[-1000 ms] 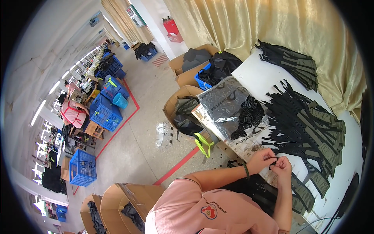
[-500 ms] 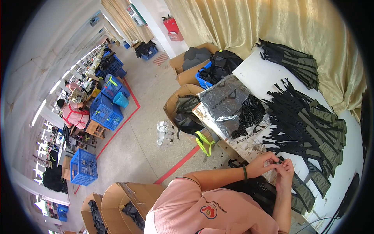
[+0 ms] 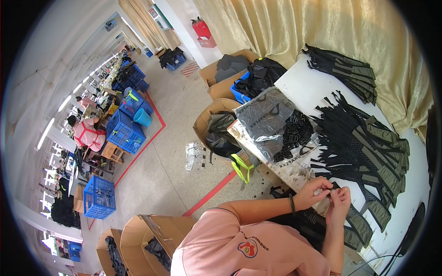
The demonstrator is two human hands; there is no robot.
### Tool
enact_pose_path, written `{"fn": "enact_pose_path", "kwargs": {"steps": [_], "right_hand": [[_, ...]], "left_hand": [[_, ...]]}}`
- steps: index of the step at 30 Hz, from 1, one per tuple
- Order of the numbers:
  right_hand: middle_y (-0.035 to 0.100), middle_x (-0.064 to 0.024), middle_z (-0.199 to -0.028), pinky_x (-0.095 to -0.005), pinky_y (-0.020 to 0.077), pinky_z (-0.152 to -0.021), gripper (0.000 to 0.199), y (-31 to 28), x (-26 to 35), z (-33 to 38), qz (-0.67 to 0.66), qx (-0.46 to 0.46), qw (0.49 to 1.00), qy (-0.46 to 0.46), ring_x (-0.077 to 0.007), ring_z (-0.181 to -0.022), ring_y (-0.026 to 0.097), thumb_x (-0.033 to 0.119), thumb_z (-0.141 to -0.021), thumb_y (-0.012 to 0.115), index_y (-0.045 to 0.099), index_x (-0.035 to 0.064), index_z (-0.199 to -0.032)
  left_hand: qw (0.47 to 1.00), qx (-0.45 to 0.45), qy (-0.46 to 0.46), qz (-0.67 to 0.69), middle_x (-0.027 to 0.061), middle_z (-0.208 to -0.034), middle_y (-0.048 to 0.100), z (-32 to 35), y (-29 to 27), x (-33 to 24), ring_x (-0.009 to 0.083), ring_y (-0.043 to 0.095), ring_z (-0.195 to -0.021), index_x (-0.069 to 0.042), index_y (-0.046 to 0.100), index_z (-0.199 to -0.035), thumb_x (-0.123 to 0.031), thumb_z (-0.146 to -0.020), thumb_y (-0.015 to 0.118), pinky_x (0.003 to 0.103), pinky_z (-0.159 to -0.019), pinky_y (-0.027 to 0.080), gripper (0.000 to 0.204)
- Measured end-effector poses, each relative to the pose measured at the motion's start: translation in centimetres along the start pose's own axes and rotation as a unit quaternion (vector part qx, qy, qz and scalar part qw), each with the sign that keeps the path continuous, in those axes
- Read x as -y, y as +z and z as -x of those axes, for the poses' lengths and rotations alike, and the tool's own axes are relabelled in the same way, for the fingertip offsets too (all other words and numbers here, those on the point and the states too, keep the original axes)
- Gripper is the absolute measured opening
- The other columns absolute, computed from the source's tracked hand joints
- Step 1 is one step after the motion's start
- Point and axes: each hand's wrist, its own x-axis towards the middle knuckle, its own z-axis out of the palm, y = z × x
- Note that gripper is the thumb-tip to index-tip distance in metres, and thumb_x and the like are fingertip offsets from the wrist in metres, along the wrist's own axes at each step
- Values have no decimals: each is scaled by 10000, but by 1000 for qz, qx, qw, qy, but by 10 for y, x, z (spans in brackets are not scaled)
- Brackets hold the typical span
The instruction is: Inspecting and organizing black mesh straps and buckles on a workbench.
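Note:
My left hand (image 3: 313, 193), with a dark band on its wrist, pinches a small black piece (image 3: 335, 186) at the table's near edge. Close beside it my right hand (image 3: 339, 202) has its fingers closed on the same piece. The fingers cover most of it, so its exact kind does not show. Just beyond my hands a fanned pile of black mesh and olive strap pieces (image 3: 363, 142) lies on the white table (image 3: 405, 221). To the left of that pile, black plastic buckles (image 3: 297, 131) lie on a clear plastic bag (image 3: 264, 115).
A smaller strap bundle (image 3: 345, 73) lies by the gold curtain (image 3: 285, 27). Left of the table stand a cardboard box (image 3: 202, 122) of dark pieces and a blue crate (image 3: 240, 95). More boxes (image 3: 133, 230) are at the lower left. A co-worker (image 3: 90, 135) sits far left.
My fingers have shifted slightly around the small black piece, and my right hand has moved a little to the right. Far left, the co-worker's arms and body have moved slightly.

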Motion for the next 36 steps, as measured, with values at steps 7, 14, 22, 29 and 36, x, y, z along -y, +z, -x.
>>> {"fn": "enact_pose_path", "kwargs": {"steps": [7, 14, 22, 29, 36], "right_hand": [[517, 10, -813, -216, 429, -623, 160, 5, 14, 3, -108, 39, 986, 121, -81, -700, 522, -14, -865, 575, 530, 37, -1010], [534, 19, -704, -212, 396, -597, 80, -4, 38, -8, 242, 120, 959, 81, -68, -650, 475, 58, -897, 554, 619, 13, -907], [570, -14, -784, -267, 457, -688, 105, -17, 32, -2, 322, 177, 929, -43, -108, -756, 533, 103, -913, 537, 577, 17, -867], [604, -146, -835, -418, 463, -777, 134, -110, 29, -37, 609, -42, 764, -209, -343, -859, 565, 109, -746, 690, 636, 47, -851], [596, -76, -988, -480, 395, -871, 280, -167, 33, -52, 756, -103, 634, -128, -284, -1004, 532, 128, -692, 744, 626, 73, -940]], "left_hand": [[997, 42, -20, 54, 41, -945, 489, -9, -5, -1, 144, 491, -848, -66, 564, -965, -60, -736, 734, 266, -733, 424, 285], [990, 136, -44, -13, 45, -903, 519, -14, -20, -13, 200, 516, -879, -70, 600, -838, -44, -707, 758, 312, -773, 424, 206], [958, 115, -164, 207, 42, -927, 545, 26, -6, -7, 138, 570, -795, -70, 501, -1049, -35, -831, 672, 275, -710, 505, 280], [843, -123, -454, 262, 34, -797, 551, 91, -63, 10, 140, 588, -698, -79, 514, -1050, -56, -852, 655, 287, -629, 499, 244], [888, -89, -416, -175, 19, -758, 528, 99, -97, 36, 90, 509, -650, -64, 510, -1057, -171, -824, 726, 227, -573, 409, 335]]}}
